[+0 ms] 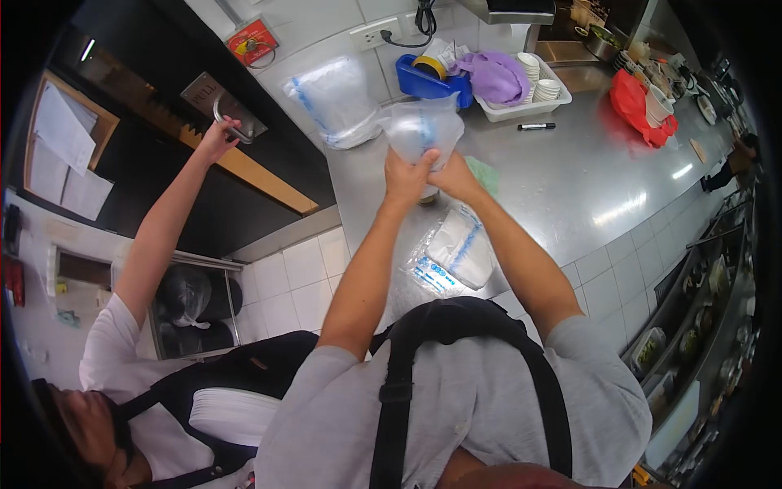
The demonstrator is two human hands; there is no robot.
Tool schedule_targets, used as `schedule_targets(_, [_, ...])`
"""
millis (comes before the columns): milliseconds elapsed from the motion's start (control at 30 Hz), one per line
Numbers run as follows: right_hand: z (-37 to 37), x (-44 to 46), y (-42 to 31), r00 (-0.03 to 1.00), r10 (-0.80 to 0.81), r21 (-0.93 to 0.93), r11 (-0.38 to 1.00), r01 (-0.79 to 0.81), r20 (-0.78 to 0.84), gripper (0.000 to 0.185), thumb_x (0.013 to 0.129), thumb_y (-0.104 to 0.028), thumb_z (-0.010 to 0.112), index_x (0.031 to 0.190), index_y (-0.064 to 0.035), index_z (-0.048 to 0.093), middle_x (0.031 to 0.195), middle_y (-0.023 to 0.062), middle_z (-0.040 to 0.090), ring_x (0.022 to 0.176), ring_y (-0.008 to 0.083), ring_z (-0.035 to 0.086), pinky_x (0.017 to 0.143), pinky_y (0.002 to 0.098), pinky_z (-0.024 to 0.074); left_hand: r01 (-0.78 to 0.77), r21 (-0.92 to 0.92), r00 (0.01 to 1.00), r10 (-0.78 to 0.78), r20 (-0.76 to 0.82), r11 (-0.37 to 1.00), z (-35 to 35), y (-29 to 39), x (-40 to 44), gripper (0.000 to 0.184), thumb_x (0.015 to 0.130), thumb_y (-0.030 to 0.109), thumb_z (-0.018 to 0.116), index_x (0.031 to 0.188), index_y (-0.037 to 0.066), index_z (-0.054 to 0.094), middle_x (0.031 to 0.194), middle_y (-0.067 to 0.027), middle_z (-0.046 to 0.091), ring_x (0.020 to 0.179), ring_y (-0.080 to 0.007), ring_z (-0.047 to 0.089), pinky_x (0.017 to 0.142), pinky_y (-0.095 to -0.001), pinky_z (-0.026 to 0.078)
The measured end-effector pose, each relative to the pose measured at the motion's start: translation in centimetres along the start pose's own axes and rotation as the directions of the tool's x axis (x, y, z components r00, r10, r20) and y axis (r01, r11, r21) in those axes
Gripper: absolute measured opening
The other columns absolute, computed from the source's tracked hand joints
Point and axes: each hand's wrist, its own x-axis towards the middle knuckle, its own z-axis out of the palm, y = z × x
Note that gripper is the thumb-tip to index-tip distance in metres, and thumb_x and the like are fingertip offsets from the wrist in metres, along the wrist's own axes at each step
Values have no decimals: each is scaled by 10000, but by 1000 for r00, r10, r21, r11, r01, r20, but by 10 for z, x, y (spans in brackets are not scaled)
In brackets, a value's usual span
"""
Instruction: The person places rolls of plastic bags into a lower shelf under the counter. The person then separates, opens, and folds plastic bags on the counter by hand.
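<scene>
Over the steel counter, a clear plastic bag (423, 126) with blue print flares open upward from my two hands. My left hand (406, 175) is closed around its lower part on the left side. My right hand (453, 174) grips it from the right, the hands meeting at the thumbs. Part of a small round container (429, 196) shows just beneath my hands; whether it is inside the bag I cannot tell. A stack of flat bags (463, 248) in an opened wrapper lies nearer to me, and a pale green cloth (484, 175) is beside my right wrist.
A plastic-wrapped pack (332, 102) leans at the wall. Behind are a blue tape dispenser (419, 80), a white basket (521, 110) with a purple cloth and cups, and a marker (536, 126). At left, another person's hand (218, 140) grips the door handle; they carry white plates (235, 416).
</scene>
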Motion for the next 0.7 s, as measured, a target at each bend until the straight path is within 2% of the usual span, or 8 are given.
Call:
schedule_targets(67, [19,-6,12,987,-96,-86,993,85,-127,785,737,-207,878,1410,-2,529,1308,183,632,1243,315,598,1068,408,457,161,-101,975,-143,170,982,-19,-18,2,740,933,402,787,1451,-19,467,1468,-217,511,1317,-294,536,1069,-384,442])
schedule_targets(200, [42,-43,10,899,-394,-519,818,249,-190,758,779,-192,831,1422,9,483,1336,228,570,1310,400,523,1124,483,399,-157,-65,960,136,-245,985,-21,-8,-10,852,865,441,845,1464,-17,449,1458,-219,522,1324,-313,529,1071,-421,452])
schedule_targets(267, [24,-48,18,941,-323,-502,834,230,-105,762,799,-198,827,1454,-37,473,1357,209,567,1322,396,515,1131,480,398,-270,-105,888,205,-411,957,-17,21,-32,906,836,434,871,1481,-21,427,1461,-222,518,1340,-323,516,1079,-436,449])
schedule_targets(367, [-10,-44,-6,996,-74,-305,951,58,-41,719,834,-212,820,1472,-115,503,1435,158,552,1356,341,516,1130,444,418,-113,89,949,134,-286,990,-26,28,-45,925,784,300,923,1489,-31,423,1438,-202,553,1306,-281,560,1053,-415,479])
schedule_targets(467, [-11,-18,-67,978,-205,-18,979,205,-41,651,859,-216,826,1436,-89,552,1500,107,547,1352,245,529,1099,442,445,83,6,977,-80,-198,997,-43,11,-34,831,760,220,938,1431,-11,504,1361,-155,619,1236,-239,610,1013,-383,509])
schedule_targets(567, [3,17,-75,942,-334,7,942,335,-42,555,865,-304,830,1310,-56,610,1399,160,620,1285,258,595,1031,427,484,150,-200,988,-155,-10,968,-61,-14,-16,729,746,168,943,1358,13,579,1292,-108,664,1187,-209,635,985,-360,525])
schedule_targets(667, [32,27,-36,994,-106,-134,985,110,37,618,909,-392,785,1369,-43,564,1305,164,667,1214,309,635,1022,428,481,178,-232,983,-162,84,956,-60,-23,-15,699,731,145,952,1326,24,604,1281,-88,671,1177,-199,638,980,-355,531])
schedule_targets(700, [35,20,-31,980,-196,-204,959,198,29,597,973,-451,693,1366,-25,552,1260,189,675,1183,353,641,1033,429,471,184,-213,981,-167,97,959,-58,-24,-15,701,727,142,956,1322,26,606,1286,-85,669,1178,-198,637,982,-356,532])
